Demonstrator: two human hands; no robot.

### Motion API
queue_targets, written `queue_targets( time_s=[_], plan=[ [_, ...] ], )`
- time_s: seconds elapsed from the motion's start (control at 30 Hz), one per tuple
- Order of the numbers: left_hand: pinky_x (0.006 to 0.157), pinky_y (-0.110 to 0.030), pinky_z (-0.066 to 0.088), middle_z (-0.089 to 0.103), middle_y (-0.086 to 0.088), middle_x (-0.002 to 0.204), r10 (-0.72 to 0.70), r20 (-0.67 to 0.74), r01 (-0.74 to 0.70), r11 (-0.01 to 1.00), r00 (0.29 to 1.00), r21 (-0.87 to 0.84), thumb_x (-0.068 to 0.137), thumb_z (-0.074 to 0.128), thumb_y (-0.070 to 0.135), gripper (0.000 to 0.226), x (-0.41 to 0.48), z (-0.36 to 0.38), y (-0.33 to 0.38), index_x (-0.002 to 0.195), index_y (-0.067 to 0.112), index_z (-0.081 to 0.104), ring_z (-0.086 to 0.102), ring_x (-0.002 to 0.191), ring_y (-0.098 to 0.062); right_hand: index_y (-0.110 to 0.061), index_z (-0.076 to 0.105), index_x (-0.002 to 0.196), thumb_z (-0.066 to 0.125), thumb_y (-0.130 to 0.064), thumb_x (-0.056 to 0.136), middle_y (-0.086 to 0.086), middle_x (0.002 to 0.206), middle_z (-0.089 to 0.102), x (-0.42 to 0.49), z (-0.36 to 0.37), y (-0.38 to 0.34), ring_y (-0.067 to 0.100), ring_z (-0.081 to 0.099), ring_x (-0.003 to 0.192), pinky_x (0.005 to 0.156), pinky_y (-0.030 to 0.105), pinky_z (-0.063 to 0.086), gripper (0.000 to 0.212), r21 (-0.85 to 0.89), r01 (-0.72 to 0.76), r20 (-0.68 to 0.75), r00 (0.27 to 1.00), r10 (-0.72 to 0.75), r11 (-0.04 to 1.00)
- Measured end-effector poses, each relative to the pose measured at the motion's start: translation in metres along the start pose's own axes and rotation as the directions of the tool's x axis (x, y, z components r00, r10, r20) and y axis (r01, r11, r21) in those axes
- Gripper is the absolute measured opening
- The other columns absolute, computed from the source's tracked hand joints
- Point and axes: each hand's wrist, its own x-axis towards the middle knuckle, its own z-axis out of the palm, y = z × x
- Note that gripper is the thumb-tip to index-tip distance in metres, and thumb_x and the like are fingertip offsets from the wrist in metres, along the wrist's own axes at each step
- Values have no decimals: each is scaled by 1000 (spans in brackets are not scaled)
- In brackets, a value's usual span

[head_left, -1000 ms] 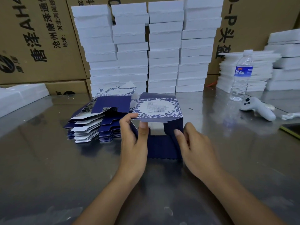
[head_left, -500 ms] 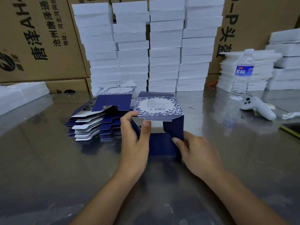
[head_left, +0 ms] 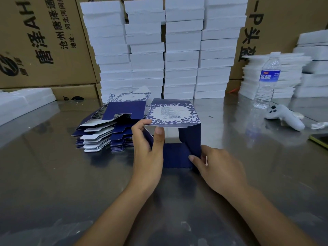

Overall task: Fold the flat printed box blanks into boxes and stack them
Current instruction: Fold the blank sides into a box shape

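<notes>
1. Just right of the pile of flat navy-and-white printed card blanks, we hold a half-opened navy floral card box.
2. Left hand pinches its left wall (thumb in front); right hand pinches its right wall.

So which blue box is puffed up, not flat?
The box held by the left hand and right hand, just right of the pile. It stands open, with its flowered barcode panel on top; the pile's blanks all lie flat.

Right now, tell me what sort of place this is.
Probably a packing workshop: shipping cartons along the back, stacked white foam blocks, and a pile of flat box blanks on the metal table.
</notes>
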Motion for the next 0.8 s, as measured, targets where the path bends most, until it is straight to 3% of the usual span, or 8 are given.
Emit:
queue_targets(
  time_s=[0.1, 0.17, 0.33, 0.47, 0.57, 0.6, 0.67, 0.8],
  plan=[
    [99, -43, 38, 46, -1, 129, -10, -7, 10, 1000, 1000, 8, 73, 38, 73, 40, 0, 0, 0, 103, 47, 38, 44, 120, -26, -25, 45, 68, 38, -57, 93, -7, 66, 43, -1, -1, 1, 21, 52, 73, 49, 27, 25, 41, -18, -30, 8, 1000, 30, 999],
    [100, -41, 36, 45, -2, 129, -7, -12, 8, 1000, 1000, 11, 77, 38, 68, 35, 0, 0, 0, 104, 46, 38, 43, 121, -24, -25, 48, 69, 39, -54, 94, -4, 69, 49, -1, 0, 1, 23, 56, 76, 50, 29, 27, 39, 34, -38, 24, 999, 37, 999],
    [92, -41, 39, 47, -4, 121, 10, -25, -10, 1000, 1000, -8, 78, 39, 65, 34, 1, -1, -1, 104, 43, 39, 46, 108, -22, -24, 45, 62, 43, -49, 94, -1, 75, 63, 2, 2, 2, 22, 60, 77, 56, 29, 35, 41, 119, -29, 12, 1000, 28, 992],
    [76, -17, 38, 50, 8, 105, 5, -66, -10, 998, 998, -66, 78, 37, 78, 42, 3, -3, -1, 101, 43, 40, 49, 90, 1, -21, 40, 59, 45, -52, 91, -4, 62, 55, 0, 4, 3, 18, 54, 64, 48, 26, 31, 45, 178, 10, -23, 1000, -6, 984],
    [66, -3, 37, 49, 19, 86, -40, -143, 23, 992, 989, -124, 90, 33, 59, 22, 9, -5, -3, 96, 39, 41, 47, 69, 18, -23, 34, 61, 50, -46, 91, -5, 54, 44, 0, 6, 2, 14, 45, 54, 50, 27, 33, 41, 357, 73, -53, 997, -58, 931],
    [67, -6, 38, 50, 21, 82, -78, -158, 53, 986, 984, -157, 89, 33, 61, 21, 11, -7, -3, 94, 42, 41, 49, 69, 14, -24, 33, 62, 49, -43, 92, -6, 53, 42, 0, 7, 1, 11, 42, 52, 50, 25, 32, 39, 384, 97, -70, 995, -75, 918],
    [74, -26, 44, 56, 21, 81, -151, -156, 114, 968, 976, -224, 80, 36, 77, 30, 14, -9, -5, 89, 49, 44, 51, 76, -1, -27, 31, 63, 48, -40, 94, -7, 52, 40, 1, 8, -1, 9, 40, 50, 49, 20, 29, 37, 400, 126, -97, 991, -95, 908],
    [100, -49, 44, 60, 11, 105, -191, -161, 147, 957, 968, -250, 62, 39, 85, 37, 16, -12, -4, 84, 56, 48, 58, 100, -16, -26, 30, 63, 42, -46, 92, -6, 53, 39, 2, 8, 1, 13, 40, 52, 52, 30, 34, 37, 390, 128, -126, 988, -85, 912]
  ],
)
